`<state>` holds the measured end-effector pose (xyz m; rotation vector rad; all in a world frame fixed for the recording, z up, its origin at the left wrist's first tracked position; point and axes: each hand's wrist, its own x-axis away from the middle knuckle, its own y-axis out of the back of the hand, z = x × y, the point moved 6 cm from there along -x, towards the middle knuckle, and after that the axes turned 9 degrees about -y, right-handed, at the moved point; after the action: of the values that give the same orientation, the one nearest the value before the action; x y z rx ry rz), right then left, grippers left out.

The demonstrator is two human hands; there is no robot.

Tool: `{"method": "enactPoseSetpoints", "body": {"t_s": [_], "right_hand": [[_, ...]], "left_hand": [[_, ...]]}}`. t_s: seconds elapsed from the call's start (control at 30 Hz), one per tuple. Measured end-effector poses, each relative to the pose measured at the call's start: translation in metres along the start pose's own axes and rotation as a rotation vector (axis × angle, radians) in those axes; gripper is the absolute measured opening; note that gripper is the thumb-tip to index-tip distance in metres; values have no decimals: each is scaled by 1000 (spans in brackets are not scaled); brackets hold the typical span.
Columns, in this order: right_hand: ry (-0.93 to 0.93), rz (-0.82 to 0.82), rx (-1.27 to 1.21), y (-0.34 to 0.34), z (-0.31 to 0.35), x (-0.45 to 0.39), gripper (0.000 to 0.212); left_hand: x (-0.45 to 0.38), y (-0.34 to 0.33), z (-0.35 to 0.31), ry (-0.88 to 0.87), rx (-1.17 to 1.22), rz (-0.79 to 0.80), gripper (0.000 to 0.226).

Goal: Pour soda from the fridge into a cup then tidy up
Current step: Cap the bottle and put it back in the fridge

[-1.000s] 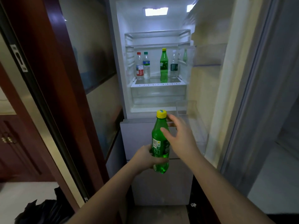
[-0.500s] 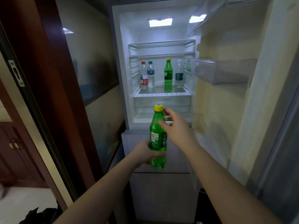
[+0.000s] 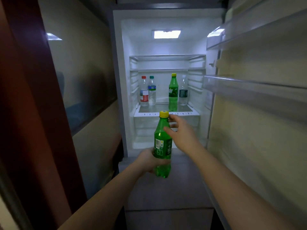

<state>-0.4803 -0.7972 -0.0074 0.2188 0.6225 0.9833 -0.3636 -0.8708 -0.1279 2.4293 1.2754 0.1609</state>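
I hold a green soda bottle (image 3: 162, 145) with a yellow cap upright in front of the open fridge (image 3: 166, 47). My left hand (image 3: 147, 161) grips its lower body. My right hand (image 3: 181, 131) is at the bottle's neck, fingers spread behind it and thumb near its shoulder; the fingers look relaxed. On the fridge's glass shelf (image 3: 166, 109) stands a second green soda bottle (image 3: 173, 92) with a yellow cap. No cup is in view.
Three clear water bottles share the shelf: a red-capped one (image 3: 144, 92), a teal-capped one (image 3: 151, 91) and one with a dark label (image 3: 183, 92). The fridge door (image 3: 257, 105) with clear racks stands open at right. A dark wooden frame (image 3: 33, 113) runs along the left.
I have come closer to the fridge, which now fills more of the view. The held bottle stays upright in my left hand; my right hand stays at its neck.
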Motion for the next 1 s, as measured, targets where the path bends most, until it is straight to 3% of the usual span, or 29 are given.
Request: {"method": "enactPoseSetpoints", "body": {"t_s": [0.37, 0.67, 0.77, 1.0], "right_hand": [[-33, -29, -7, -32, 2, -87, 45], [29, -61, 15, -42, 4, -169, 46], [68, -66, -18, -41, 8, -200, 43], [112, -76, -62, -44, 6, -269, 40]], "left_hand": [[-92, 47, 0, -57, -91, 22, 46], [-174, 69, -14, -101, -41, -75, 44], [-201, 77, -28, -168, -64, -109, 50], [-259, 97, -56, -336, -105, -180, 41]]}}
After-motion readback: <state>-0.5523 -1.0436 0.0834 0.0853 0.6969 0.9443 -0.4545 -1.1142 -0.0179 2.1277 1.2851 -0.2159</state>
